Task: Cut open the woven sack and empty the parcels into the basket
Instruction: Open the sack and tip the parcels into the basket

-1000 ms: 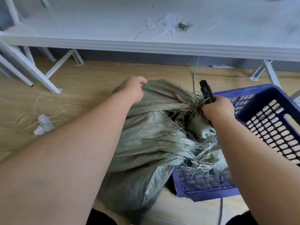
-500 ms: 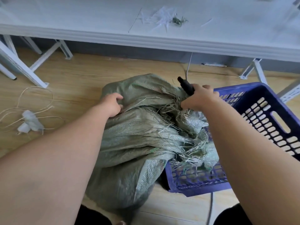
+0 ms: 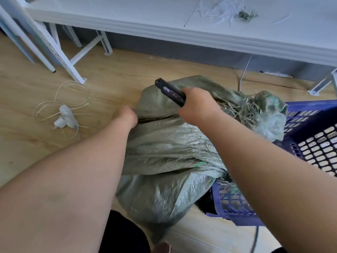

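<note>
On the grey-green woven sack [image 3: 164,147], the right hand [image 3: 197,106] clamping the black cutter [image 3: 170,92] has shifted left toward the left hand [image 3: 127,116], whose fingers now pinch the sack's left edge.

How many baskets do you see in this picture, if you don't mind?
1: the purple basket stands on the floor at the right, with the woven sack leaning against it. Others may lie outside the frame.

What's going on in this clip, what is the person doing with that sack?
A person is working on a green woven sack that lies on the floor with its frayed end over a blue basket. The right hand holds a black cutter against the top of the sack, where a slit shows. The left hand grips the sack's edge beside it. No parcels can be seen yet.
</note>
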`<state>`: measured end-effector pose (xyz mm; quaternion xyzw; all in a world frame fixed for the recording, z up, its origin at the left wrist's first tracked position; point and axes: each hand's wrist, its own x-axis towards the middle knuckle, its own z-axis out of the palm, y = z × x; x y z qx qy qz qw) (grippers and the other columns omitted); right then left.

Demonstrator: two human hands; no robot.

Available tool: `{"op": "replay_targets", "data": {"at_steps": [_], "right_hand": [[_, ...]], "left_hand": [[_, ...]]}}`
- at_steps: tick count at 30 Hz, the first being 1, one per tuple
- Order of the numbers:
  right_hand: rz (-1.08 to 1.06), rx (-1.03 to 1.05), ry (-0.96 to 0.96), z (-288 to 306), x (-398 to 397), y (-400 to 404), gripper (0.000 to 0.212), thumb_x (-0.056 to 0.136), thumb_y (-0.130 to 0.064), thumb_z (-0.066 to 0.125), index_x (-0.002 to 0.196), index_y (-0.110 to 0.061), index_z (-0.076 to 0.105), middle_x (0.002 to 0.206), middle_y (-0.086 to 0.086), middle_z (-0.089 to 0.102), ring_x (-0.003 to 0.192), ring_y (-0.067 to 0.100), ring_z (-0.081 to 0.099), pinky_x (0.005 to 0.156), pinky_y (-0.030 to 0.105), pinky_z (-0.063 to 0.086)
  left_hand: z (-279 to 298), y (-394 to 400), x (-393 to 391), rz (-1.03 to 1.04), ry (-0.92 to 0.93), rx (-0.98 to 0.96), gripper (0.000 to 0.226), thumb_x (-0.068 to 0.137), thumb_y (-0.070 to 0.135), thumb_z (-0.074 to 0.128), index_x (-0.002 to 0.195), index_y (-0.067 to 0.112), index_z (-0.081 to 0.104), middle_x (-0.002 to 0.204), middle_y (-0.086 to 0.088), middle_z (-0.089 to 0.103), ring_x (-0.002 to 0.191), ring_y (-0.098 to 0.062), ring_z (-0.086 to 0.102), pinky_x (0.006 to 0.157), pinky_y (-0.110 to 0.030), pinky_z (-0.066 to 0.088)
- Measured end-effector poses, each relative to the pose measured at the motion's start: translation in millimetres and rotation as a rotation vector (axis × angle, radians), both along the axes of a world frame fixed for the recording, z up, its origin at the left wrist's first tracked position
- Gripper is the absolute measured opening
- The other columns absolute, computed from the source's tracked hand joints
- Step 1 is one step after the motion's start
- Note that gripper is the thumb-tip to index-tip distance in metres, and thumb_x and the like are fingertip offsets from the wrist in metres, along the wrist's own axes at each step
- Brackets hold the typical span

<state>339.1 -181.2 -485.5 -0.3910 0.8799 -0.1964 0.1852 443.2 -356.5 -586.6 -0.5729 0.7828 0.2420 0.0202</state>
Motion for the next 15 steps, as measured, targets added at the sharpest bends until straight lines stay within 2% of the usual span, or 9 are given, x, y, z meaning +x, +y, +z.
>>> {"op": "replay_targets", "data": {"at_steps": [2, 4, 7, 9, 12, 15], "right_hand": [[0.024, 0.054, -0.001, -16.2, 8.1, -8.4, 0.038, 0.084, -0.005, 0.053, 0.116, -0.024, 0.059, 0.086, 0.002, 0.054, 0.08, 0.026, 0.053, 0.065, 0.032, 0.041], [0.032, 0.099, 0.019, -28.4, 11.1, -14.5, 0.039, 0.085, -0.005, 0.053, 0.118, -0.024, 0.059, 0.09, 0.004, 0.055, 0.081, 0.027, 0.052, 0.064, 0.032, 0.039], [-0.004, 0.14, 0.054, -40.7, 8.5, -21.8, 0.037, 0.085, -0.006, 0.054, 0.118, -0.022, 0.06, 0.09, 0.005, 0.055, 0.08, 0.028, 0.051, 0.062, 0.031, 0.039], [-0.038, 0.148, 0.069, -48.9, 6.4, -25.7, 0.033, 0.085, -0.006, 0.054, 0.115, -0.018, 0.061, 0.086, 0.005, 0.055, 0.076, 0.028, 0.051, 0.053, 0.026, 0.034], [-0.076, 0.143, 0.049, -53.8, 5.7, -26.2, 0.028, 0.086, -0.007, 0.055, 0.113, -0.016, 0.061, 0.083, 0.005, 0.053, 0.071, 0.027, 0.051, 0.052, 0.027, 0.034], [-0.113, 0.13, 0.009, -50.5, 2.5, -22.3, 0.031, 0.086, -0.009, 0.057, 0.116, -0.018, 0.059, 0.089, 0.005, 0.053, 0.075, 0.028, 0.051, 0.06, 0.032, 0.04]], "left_hand": [[-8.1, -4.2, 17.7, -0.056, -0.129, 0.035, 0.044, 0.096, 0.008, 0.043, 0.14, 0.01, 0.046, 0.143, -0.017, 0.046, 0.128, -0.034, 0.047, 0.106, -0.034, 0.037], [-20.8, -11.1, 32.3, -0.077, -0.144, 0.071, 0.046, 0.096, 0.008, 0.041, 0.142, 0.015, 0.045, 0.143, -0.017, 0.046, 0.127, -0.034, 0.048, 0.106, -0.035, 0.038], [-36.1, -23.3, 42.7, -0.022, 0.018, 0.076, 0.036, 0.092, 0.007, 0.05, 0.124, 0.019, 0.063, 0.128, -0.013, 0.061, 0.116, -0.032, 0.057, 0.102, -0.034, 0.043], [-43.8, -31.4, 43.4, 0.022, 0.092, 0.049, 0.022, 0.089, 0.01, 0.06, 0.107, 0.017, 0.071, 0.114, -0.011, 0.068, 0.107, -0.03, 0.061, 0.095, -0.031, 0.047], [-48.8, -34.9, 41.8, 0.027, 0.093, -0.014, 0.012, 0.087, 0.013, 0.063, 0.091, 0.019, 0.072, 0.101, -0.011, 0.07, 0.099, -0.031, 0.063, 0.083, -0.03, 0.047], [-42.0, -28.3, 39.9, 0.054, 0.103, -0.053, 0.012, 0.091, 0.015, 0.055, 0.095, 0.018, 0.067, 0.104, -0.013, 0.069, 0.1, -0.033, 0.061, 0.079, -0.031, 0.044]]}}
